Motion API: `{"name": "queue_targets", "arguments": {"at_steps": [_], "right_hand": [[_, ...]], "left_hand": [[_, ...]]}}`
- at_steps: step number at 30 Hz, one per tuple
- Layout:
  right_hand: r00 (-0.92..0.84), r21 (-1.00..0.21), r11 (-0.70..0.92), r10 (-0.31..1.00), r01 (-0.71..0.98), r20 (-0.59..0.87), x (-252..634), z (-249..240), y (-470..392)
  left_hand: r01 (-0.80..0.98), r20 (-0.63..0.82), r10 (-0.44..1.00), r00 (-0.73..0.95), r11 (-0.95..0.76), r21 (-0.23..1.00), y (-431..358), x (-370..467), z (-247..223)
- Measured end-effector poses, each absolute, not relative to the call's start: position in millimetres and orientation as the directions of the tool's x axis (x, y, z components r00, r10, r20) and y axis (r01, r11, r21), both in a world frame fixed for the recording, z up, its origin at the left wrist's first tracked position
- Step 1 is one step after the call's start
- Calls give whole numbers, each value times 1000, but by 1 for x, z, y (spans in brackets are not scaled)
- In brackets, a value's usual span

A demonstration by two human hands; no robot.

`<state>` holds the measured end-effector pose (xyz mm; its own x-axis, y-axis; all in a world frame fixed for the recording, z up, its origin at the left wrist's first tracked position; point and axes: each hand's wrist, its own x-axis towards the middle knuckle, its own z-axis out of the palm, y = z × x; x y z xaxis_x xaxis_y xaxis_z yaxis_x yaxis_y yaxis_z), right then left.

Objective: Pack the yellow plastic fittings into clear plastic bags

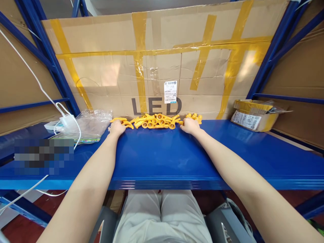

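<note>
A heap of yellow plastic pieces (154,120), curved and with round, cup-like ends, lies against the foot of the cardboard at the back of the blue shelf. At its left end my left hand (116,128) is closed over a yellow plastic piece, with other pieces poking out around the fingers. My right hand (190,126) is at the right end, its fingers closed on a yellow piece that is mostly hidden. Behind the right hand stands a small cluster of yellow knobbed parts (195,116). Both arms reach straight forward over the shelf.
A large taped cardboard sheet (106,74) marked LED walls off the back. On the left lie clear plastic bags (92,123), a white plug with a cable (68,123) and a blurred-out dark object (43,155). An opened small carton (253,116) sits at the right. Blue posts frame both sides.
</note>
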<state>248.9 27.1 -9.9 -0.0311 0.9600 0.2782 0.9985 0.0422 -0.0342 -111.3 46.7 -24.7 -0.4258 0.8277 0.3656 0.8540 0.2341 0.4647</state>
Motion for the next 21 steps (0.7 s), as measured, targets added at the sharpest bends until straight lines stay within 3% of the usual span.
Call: {"name": "queue_targets", "arguments": {"at_steps": [14,18,21], "right_hand": [[-46,96,-3,860,995,509,258,1,20],[-55,90,1,800,996,598,260,7,18],[-132,101,86,716,991,686,257,10,18]], "left_hand": [[840,416,785,-459,230,492,39,-102,-17],[873,545,742,-391,113,474,32,-94,-7],[929,697,682,-221,-71,363,28,-83,2]]}}
